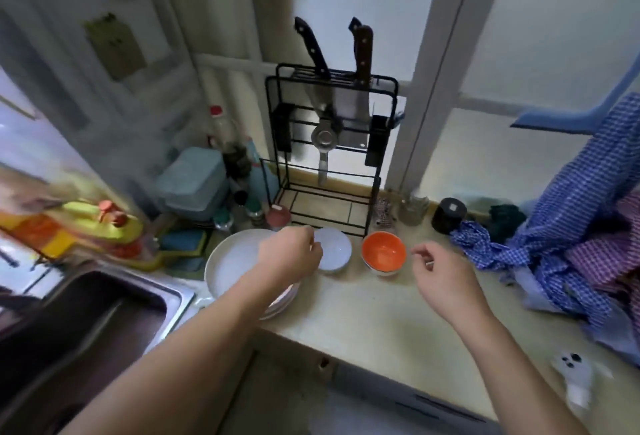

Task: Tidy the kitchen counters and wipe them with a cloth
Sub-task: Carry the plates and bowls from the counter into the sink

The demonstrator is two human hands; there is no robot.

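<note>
A stack of white plates point(228, 261) sits on the beige counter point(363, 316) beside the sink. Right of it stand a small white bowl point(335, 249) and an orange bowl point(383, 251). My left hand point(289, 254) reaches over the plates, its curled fingers at the white bowl's left rim; whether they grip the rim is unclear. My right hand point(441, 278) hovers just right of the orange bowl with fingers loosely curled, holding nothing. A heap of blue checked cloth point(540, 244) lies at the counter's right end.
A black wire rack point(332, 157) with knives, a cleaver and a strainer stands at the back. Bottles and a blue-grey container point(194, 185) crowd the back left. A steel sink point(86, 323) is at the left. A black jar point(449, 215) and a glass jar point(412, 209) stand by the window.
</note>
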